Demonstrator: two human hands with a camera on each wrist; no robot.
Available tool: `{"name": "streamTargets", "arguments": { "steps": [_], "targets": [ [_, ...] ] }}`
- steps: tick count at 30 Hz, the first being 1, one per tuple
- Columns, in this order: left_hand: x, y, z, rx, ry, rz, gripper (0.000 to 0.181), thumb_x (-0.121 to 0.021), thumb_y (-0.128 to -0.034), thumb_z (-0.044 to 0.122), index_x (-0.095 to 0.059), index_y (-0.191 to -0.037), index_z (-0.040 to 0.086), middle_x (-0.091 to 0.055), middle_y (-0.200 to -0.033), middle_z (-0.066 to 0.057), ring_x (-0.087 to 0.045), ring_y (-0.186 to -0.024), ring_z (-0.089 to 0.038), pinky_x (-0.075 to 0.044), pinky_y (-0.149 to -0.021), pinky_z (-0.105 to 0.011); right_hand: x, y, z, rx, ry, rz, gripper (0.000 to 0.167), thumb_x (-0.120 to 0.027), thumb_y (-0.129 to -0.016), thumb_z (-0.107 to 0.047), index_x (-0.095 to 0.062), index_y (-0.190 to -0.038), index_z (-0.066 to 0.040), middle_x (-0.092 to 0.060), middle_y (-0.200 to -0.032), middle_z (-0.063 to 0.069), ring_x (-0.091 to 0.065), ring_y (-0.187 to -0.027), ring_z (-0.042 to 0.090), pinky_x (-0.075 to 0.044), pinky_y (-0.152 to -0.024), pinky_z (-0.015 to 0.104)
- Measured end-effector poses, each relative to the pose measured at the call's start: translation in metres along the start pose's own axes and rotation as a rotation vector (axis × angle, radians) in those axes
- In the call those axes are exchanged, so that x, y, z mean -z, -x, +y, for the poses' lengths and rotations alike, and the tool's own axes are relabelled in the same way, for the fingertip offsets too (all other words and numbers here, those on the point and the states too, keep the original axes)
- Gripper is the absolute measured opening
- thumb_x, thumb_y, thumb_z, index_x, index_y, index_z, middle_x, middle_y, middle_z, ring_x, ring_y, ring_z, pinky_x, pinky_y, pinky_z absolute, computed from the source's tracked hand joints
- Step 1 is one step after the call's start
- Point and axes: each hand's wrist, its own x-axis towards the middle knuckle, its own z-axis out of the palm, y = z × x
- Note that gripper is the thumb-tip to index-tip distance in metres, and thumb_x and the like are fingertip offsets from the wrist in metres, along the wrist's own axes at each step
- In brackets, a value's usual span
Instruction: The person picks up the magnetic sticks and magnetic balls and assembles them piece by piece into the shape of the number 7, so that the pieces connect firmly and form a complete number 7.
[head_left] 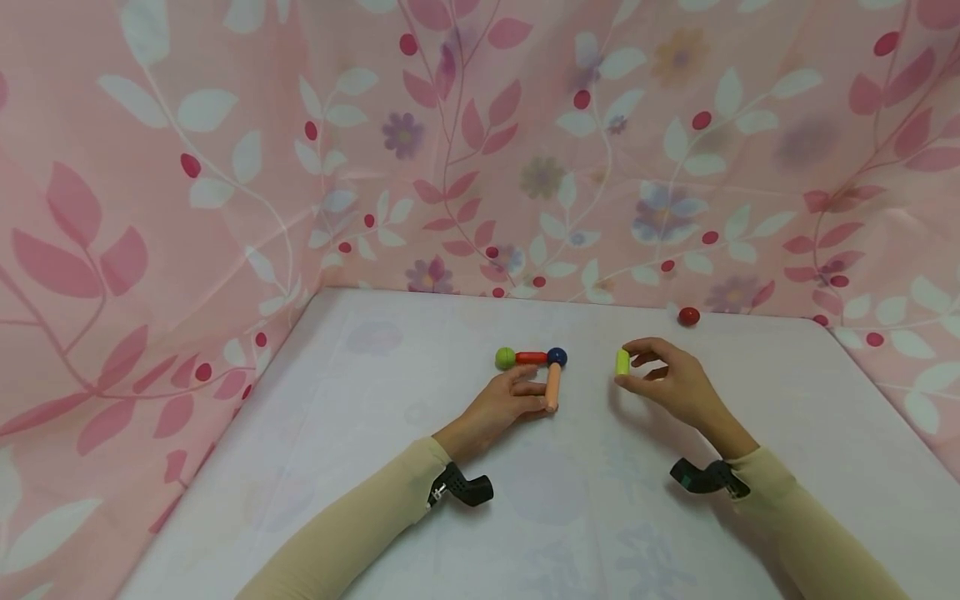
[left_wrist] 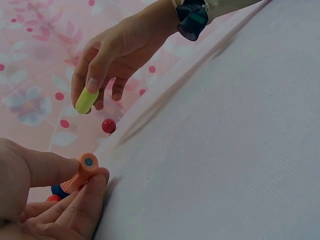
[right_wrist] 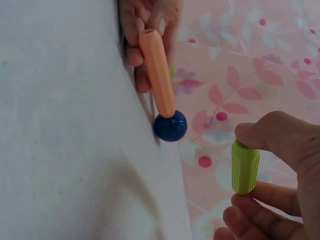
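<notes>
My left hand [head_left: 504, 406] pinches the near end of an orange rod [head_left: 552, 387] between thumb and fingers. The rod's far end meets a dark blue ball [head_left: 557, 357]; a red rod [head_left: 532, 357] runs left from that ball to a green ball [head_left: 506, 358]. In the left wrist view, a small grey disc shows in the orange rod's end [left_wrist: 88, 162]. My right hand [head_left: 678, 385] holds a short yellow-green rod [right_wrist: 245, 168] by its two ends, apart from the joined pieces and to their right.
A red ball [head_left: 688, 317] lies by itself near the back edge of the white table [head_left: 585, 533], beyond my right hand. Pink floral cloth [head_left: 465, 167] hangs behind the table and along its left side.
</notes>
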Motion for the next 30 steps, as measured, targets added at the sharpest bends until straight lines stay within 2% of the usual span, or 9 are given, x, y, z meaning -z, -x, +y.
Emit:
{"name": "streamTargets", "arguments": {
  "steps": [7,13,19,25,30],
  "targets": [
    [0.001,0.000,-0.001,-0.043,0.006,-0.039,0.053,-0.067,-0.0997,-0.002,-0.050,-0.149,-0.001,-0.062,-0.139,-0.015,-0.064,-0.119,-0.025,-0.052,-0.100,-0.035,-0.012,0.008,-0.013,0.033,-0.025,-0.005,0.048,-0.086,-0.090,-0.023,-0.065,-0.129,-0.005,-0.066,-0.120,0.010,-0.063,-0.107,0.034,-0.058,-0.084,0.032],
    [0.001,0.001,-0.001,-0.049,-0.007,-0.057,0.049,-0.066,-0.1017,0.002,-0.053,-0.148,0.000,-0.063,-0.138,-0.013,-0.066,-0.117,-0.023,-0.052,-0.100,-0.035,-0.022,0.012,-0.023,0.046,-0.027,0.007,0.047,-0.087,-0.089,-0.022,-0.065,-0.128,-0.006,-0.066,-0.116,0.009,-0.063,-0.106,0.035,-0.058,-0.083,0.033],
    [0.001,0.001,0.000,-0.049,-0.016,-0.052,0.048,-0.067,-0.1016,0.002,-0.053,-0.147,-0.001,-0.064,-0.137,-0.013,-0.066,-0.116,-0.024,-0.052,-0.100,-0.035,-0.030,0.015,-0.032,0.060,-0.051,0.007,0.048,-0.088,-0.087,-0.023,-0.066,-0.126,-0.007,-0.066,-0.115,0.006,-0.063,-0.105,0.034,-0.059,-0.083,0.040],
    [0.001,0.001,0.000,-0.047,-0.021,-0.051,0.047,-0.068,-0.1012,0.003,-0.055,-0.147,0.001,-0.065,-0.135,-0.010,-0.066,-0.116,-0.022,-0.053,-0.099,-0.034,-0.036,0.018,-0.036,0.090,-0.067,0.010,0.047,-0.088,-0.087,-0.023,-0.066,-0.125,-0.007,-0.067,-0.115,0.006,-0.063,-0.104,0.035,-0.059,-0.082,0.038],
    [0.001,0.003,0.000,-0.045,-0.044,-0.047,0.048,-0.069,-0.1008,0.004,-0.056,-0.147,0.003,-0.066,-0.135,-0.007,-0.066,-0.117,-0.021,-0.053,-0.099,-0.033,-0.039,0.020,-0.038,0.083,-0.081,0.006,0.046,-0.089,-0.086,-0.022,-0.066,-0.124,-0.008,-0.066,-0.114,0.004,-0.063,-0.104,0.034,-0.059,-0.082,0.037]
  ]
}}
